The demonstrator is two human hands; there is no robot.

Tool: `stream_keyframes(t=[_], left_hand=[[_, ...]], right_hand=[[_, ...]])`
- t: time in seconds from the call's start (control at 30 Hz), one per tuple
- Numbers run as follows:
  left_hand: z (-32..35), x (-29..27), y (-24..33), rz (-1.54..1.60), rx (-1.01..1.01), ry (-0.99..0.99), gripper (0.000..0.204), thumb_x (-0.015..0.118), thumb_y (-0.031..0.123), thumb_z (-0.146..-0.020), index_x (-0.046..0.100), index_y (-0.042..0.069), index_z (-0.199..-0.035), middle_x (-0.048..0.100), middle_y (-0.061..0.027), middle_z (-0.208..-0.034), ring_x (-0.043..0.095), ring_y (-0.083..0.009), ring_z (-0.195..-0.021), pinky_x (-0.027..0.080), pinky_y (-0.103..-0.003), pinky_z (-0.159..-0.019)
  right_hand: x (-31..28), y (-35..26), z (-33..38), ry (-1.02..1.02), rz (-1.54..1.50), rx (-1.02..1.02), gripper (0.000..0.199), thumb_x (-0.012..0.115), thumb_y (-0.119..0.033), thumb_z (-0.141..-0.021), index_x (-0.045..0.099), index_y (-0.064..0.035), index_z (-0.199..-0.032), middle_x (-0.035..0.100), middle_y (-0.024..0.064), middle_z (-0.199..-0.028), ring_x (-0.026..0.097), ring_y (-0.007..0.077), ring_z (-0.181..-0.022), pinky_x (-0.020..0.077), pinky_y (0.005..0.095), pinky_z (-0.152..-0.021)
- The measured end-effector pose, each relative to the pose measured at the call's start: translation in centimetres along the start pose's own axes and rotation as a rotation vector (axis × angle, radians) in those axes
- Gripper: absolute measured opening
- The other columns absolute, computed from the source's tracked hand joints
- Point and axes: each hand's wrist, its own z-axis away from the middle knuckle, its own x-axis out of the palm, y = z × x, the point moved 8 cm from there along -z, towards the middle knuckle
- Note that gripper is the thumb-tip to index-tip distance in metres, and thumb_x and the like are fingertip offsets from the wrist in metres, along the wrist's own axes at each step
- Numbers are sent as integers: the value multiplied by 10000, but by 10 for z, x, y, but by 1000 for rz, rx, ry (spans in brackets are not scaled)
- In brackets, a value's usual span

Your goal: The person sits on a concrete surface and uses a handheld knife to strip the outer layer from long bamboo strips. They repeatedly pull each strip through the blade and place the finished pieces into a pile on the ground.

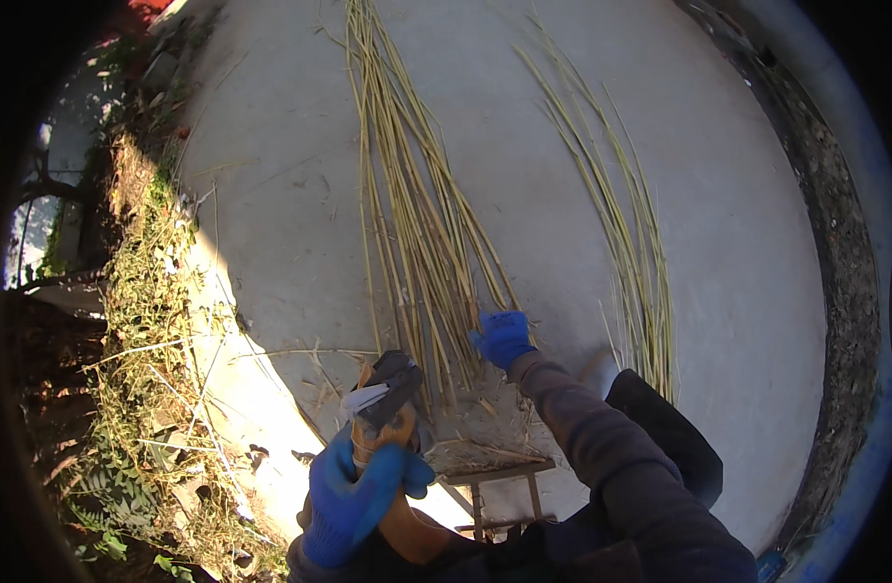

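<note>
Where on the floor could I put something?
There's bare floor between the big stalk pile and the small stalk pile, and right of the small one. It's crowded by the right hand, where the big pile ends, and along the left, among the weeds.

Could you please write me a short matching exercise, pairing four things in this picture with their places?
1. Left gloved hand
2. Right gloved hand
3. Smaller stalk bundle
4. Leafy plants

A. Along the picture's left side
B. Lying apart, right of the larger stalk bundle
C. Around a brown-and-black object
D. At the larger stalk bundle's lower right edge

Pairs: 1-C, 2-D, 3-B, 4-A
</note>
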Motion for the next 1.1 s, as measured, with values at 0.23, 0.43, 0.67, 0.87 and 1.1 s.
stream_keyframes(t=[0.23,0.43,0.67,0.87,1.1], left_hand=[[1,-9,-2,-21,-49,72,316,521,118,-953,532,-67,-1208,666,-163,-774,640,-197,-629,524,-306,-580],[-4,-10,-14,7,-81,-18,527,581,119,-940,396,-48,-1405,661,-169,-978,639,-201,-744,464,-369,-898],[-8,-1,-10,-16,-36,6,350,583,117,-944,541,-70,-1238,664,-111,-874,637,-182,-743,532,-305,-690],[-13,7,2,-31,-67,32,253,592,146,-958,591,-37,-1132,656,-86,-814,597,-147,-674,487,-264,-619],[-8,7,8,-70,-42,3,193,529,65,-959,579,-71,-1086,702,-172,-816,686,-200,-694,566,-325,-646]], right_hand=[[-5,87,-12,307,43,358,364,599,-395,-882,664,-99,-1084,702,141,-958,671,333,-859,470,491,-825],[11,107,-20,206,-21,400,528,676,-434,-823,633,-98,-1228,697,137,-1139,663,334,-993,462,490,-911],[45,86,-58,-119,55,524,431,680,-507,-817,683,-135,-1035,728,102,-1001,706,316,-939,532,435,-822],[47,94,-47,-61,-664,300,344,681,-375,-862,696,-74,-1029,715,118,-960,692,288,-857,525,417,-757],[-20,68,-25,-89,-1435,274,283,654,-280,-928,674,-12,-1017,610,15,-765,557,140,-704,485,336,-661]])
